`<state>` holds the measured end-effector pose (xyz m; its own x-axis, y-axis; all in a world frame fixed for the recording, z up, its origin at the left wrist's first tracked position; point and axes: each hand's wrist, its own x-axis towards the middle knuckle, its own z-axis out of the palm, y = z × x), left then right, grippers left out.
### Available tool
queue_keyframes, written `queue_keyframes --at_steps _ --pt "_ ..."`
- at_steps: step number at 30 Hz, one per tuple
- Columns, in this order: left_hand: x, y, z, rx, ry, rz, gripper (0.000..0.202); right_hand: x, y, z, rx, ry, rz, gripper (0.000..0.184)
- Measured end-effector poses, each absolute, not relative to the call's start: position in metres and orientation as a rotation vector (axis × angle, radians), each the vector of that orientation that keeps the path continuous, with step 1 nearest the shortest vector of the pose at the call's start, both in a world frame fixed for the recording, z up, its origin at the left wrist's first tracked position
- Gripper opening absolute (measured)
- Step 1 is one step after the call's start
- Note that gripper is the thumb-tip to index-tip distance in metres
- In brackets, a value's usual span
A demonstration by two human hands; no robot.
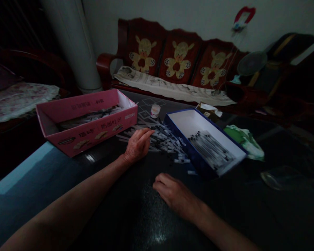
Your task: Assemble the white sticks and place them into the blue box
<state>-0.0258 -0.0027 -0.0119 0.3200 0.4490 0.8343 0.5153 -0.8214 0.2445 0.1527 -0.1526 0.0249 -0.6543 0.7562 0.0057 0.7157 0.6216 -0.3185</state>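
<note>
A heap of loose pen parts [165, 136], clear and black, lies on the dark table between two boxes. My left hand [139, 143] is at the heap's near left edge, its fingers drawn together; whatever is between them is too dim to make out. Lower and to the right, my right hand [171, 190] is curled just over the table, and its fingertips are hidden. Assembled-looking pens [210, 148] with black ends lie in rows in the blue box [184, 122] on the right. More thin pen pieces [94, 116] lie inside the pink box [94, 134] on the left.
Behind the heap stands a small white tub [155, 111]. A tissue box [208, 109] and a green-and-white packet [244, 141] are beyond the blue box. Stray pen pieces [182, 161] lie near its side. A wooden sofa [170, 59] stands past the table [115, 209].
</note>
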Motion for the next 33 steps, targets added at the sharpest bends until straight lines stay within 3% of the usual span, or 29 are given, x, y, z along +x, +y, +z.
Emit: queue_keyframes --at_steps 5,9,15,25,33 --pt "-0.026 0.000 -0.014 -2.459 -0.966 -1.592 0.035 0.164 -0.108 0.025 -1.388 -2.560 0.009 0.020" --pt "-0.028 0.004 -0.014 -2.360 -1.158 -1.691 0.032 0.176 -0.084 0.031 -1.490 -2.324 -0.125 0.020" --pt "-0.031 0.007 -0.014 -2.244 -1.394 -1.804 0.033 0.155 -0.061 0.028 -1.482 -2.212 -0.072 0.019" --pt "-0.031 0.009 -0.015 -2.235 -1.382 -1.839 0.033 0.117 -0.036 0.013 -1.632 -2.216 -0.171 0.017" --pt "-0.029 0.008 -0.014 -2.134 -1.646 -2.017 0.018 0.138 -0.043 0.012 -1.577 -1.898 -0.117 0.017"
